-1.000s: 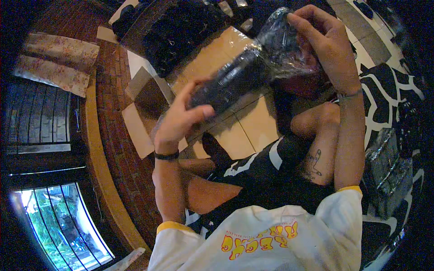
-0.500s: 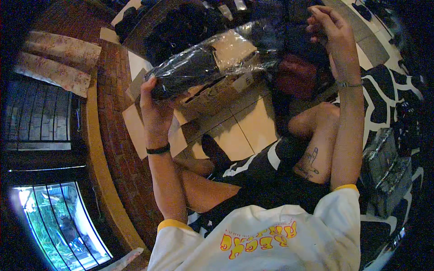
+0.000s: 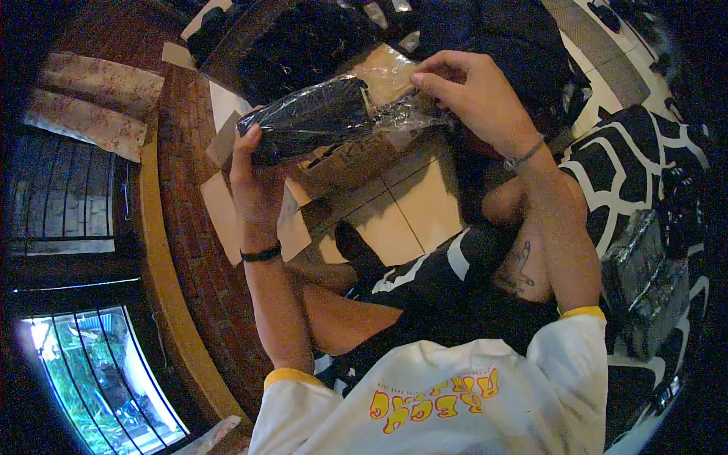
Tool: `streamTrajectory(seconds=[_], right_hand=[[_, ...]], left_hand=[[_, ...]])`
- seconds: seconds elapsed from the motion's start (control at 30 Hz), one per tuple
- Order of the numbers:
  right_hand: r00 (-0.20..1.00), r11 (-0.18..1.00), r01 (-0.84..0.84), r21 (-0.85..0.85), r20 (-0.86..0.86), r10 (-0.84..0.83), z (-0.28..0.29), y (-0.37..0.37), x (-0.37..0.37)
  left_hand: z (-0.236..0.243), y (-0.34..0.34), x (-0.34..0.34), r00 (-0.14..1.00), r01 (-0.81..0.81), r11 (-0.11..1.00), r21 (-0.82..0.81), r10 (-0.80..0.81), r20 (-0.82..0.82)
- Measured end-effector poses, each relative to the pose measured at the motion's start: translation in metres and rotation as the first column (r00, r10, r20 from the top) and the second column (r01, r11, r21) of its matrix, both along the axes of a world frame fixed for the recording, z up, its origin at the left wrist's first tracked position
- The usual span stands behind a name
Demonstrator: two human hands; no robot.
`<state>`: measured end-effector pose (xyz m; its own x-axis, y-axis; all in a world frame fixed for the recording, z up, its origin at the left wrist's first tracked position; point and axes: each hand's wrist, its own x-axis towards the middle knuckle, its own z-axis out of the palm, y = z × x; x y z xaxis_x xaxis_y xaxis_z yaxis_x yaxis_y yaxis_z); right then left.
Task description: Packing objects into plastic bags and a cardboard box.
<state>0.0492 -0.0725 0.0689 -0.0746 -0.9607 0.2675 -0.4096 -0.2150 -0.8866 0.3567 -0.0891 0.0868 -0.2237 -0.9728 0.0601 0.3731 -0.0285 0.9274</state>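
Note:
My left hand [image 3: 258, 178] grips the near left end of a dark oblong package [image 3: 311, 114] wrapped in shiny clear plastic, with the thumb on top. From the package's right end, loose clear plastic film [image 3: 390, 72] spreads out, and pale cardboard shows through it. My right hand [image 3: 478, 95] is at that film, with thumb and forefinger pinched together on its edge. Below the package stands an open cardboard box [image 3: 356, 163], its flaps folded out; the package hides part of it.
More plastic-wrapped dark packages [image 3: 644, 292] lie at my right on a black-and-white patterned cloth [image 3: 607, 163]. Dark bags or fabric [image 3: 485, 34] lie at the far side. A barred window [image 3: 106, 371] is at the left, beside a brick floor [image 3: 201, 250]. My bent legs frame the tiles [image 3: 421, 205].
My right hand has come down and left from the upper right to the loose film. The package has shifted slightly, and the film's right end has drawn in.

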Motion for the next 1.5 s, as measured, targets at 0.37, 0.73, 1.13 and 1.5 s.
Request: streamTrajectory(seconds=[0.37,0.73,1.13,1.5], right_hand=[[0.826,0.995,-0.061,0.081,0.564,0.005,0.013,0.000,0.021],[0.006,0.962,-0.006,0.275,0.962,-0.274,-0.144,0.011,0.066],[-0.296,0.741,-0.672,0.019,0.909,-0.292,-0.256,0.085,0.118],[-0.454,0.836,-0.536,-0.122,0.876,-0.163,-0.239,0.071,0.124]], left_hand=[[0.010,0.018,-0.003,0.925,-0.169,0.957,-0.235,0.236,0.298],[0.052,0.017,-0.020,0.481,0.171,0.677,-0.716,0.577,0.660],[0.098,0.018,-0.022,0.364,0.185,0.712,-0.677,0.590,0.720],[0.066,-0.032,0.016,0.885,-0.302,0.808,-0.506,0.435,0.167]])
